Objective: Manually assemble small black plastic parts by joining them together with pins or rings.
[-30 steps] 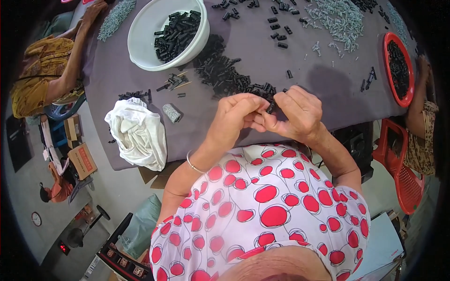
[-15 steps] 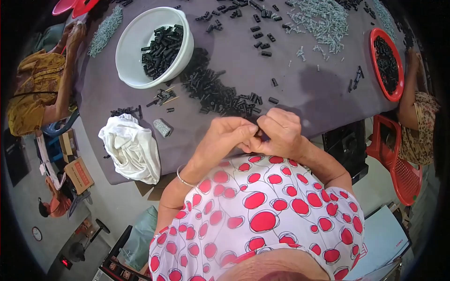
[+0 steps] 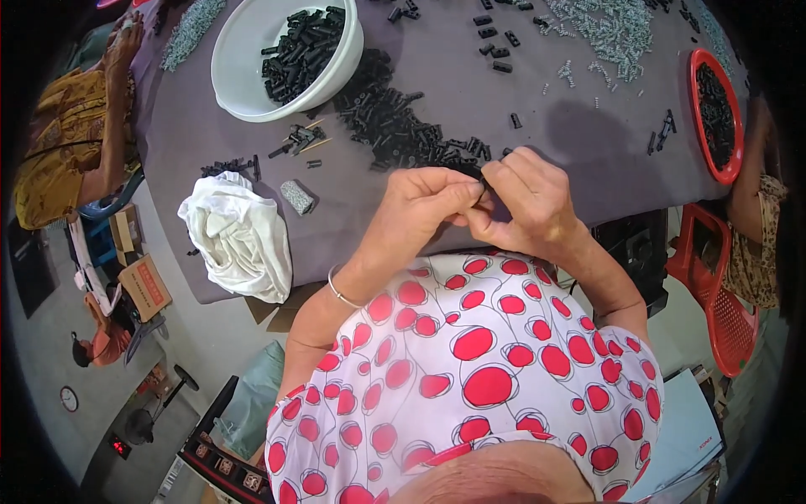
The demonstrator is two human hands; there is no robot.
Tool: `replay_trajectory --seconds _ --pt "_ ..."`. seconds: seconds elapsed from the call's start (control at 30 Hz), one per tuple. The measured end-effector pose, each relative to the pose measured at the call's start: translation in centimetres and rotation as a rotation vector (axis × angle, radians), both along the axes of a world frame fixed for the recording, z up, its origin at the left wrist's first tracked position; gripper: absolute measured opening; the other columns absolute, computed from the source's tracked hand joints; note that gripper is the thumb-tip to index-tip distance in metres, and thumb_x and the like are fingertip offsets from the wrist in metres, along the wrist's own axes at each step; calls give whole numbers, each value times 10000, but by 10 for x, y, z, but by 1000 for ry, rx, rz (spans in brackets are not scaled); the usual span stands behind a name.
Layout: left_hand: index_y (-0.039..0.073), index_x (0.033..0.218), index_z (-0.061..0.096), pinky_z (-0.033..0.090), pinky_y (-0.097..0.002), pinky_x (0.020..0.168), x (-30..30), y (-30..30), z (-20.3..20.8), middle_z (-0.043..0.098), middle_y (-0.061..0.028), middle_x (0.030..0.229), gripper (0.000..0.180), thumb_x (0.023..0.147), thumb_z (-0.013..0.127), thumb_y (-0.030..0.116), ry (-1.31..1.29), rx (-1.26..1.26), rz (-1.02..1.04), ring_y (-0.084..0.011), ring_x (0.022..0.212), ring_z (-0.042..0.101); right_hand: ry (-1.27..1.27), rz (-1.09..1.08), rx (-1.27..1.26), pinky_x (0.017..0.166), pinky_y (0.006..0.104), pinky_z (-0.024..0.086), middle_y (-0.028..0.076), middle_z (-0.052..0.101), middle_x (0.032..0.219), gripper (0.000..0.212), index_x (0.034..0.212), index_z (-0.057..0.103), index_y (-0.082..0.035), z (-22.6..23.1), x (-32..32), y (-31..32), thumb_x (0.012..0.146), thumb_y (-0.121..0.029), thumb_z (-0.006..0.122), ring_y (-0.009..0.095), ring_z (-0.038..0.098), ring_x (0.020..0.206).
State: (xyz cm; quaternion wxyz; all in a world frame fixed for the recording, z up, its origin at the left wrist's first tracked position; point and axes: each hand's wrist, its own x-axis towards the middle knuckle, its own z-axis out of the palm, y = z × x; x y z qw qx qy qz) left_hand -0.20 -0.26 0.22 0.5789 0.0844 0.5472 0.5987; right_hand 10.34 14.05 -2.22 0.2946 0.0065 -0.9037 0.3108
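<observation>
My left hand (image 3: 426, 204) and my right hand (image 3: 531, 200) meet at the near edge of the table, fingertips pinched together. Between them shows a bit of a small black plastic part (image 3: 482, 179), mostly covered by my fingers. A loose heap of small black tubular parts (image 3: 395, 134) lies just beyond my left hand. To its left stands a white bowl (image 3: 225, 67) with more black tubular pieces (image 3: 306, 55) inside. A bunched white cloth (image 3: 239, 239) and a speckled grey block (image 3: 296, 197) lie left of my left forearm.
Metal springs (image 3: 609, 38) are piled at the far right, near a red tray (image 3: 698, 63) of black parts. Thin sticks (image 3: 316, 144) lie among black pieces below the bowl. Other people sit at the left and right, one beside a red chair (image 3: 718, 311).
The view has shifted, so the table's contents appear higher. Both hands remain pinched together, with the fingers slightly rearranged and a dark bit showing between the fingertips.
</observation>
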Motion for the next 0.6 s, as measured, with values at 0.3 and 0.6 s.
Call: replay_trajectory --seconds 0.3,0.6 --pt "-57 919 686 464 -196 640 0 -1 -1 670 -44 791 181 888 620 108 56 18 -17 -62 708 572 -67 -22 25 461 324 395 46 434 624 298 669 480 -70 7 4 -3 584 -139 758 212 473 541" --pt "-77 940 666 493 -218 667 -1 -3 6 675 -69 807 271 911 552 168 47 -31 -48 -95 727 615 -27 20 -39 442 316 376 45 419 611 290 652 491 -69 7 8 2 543 -134 752 201 447 519"
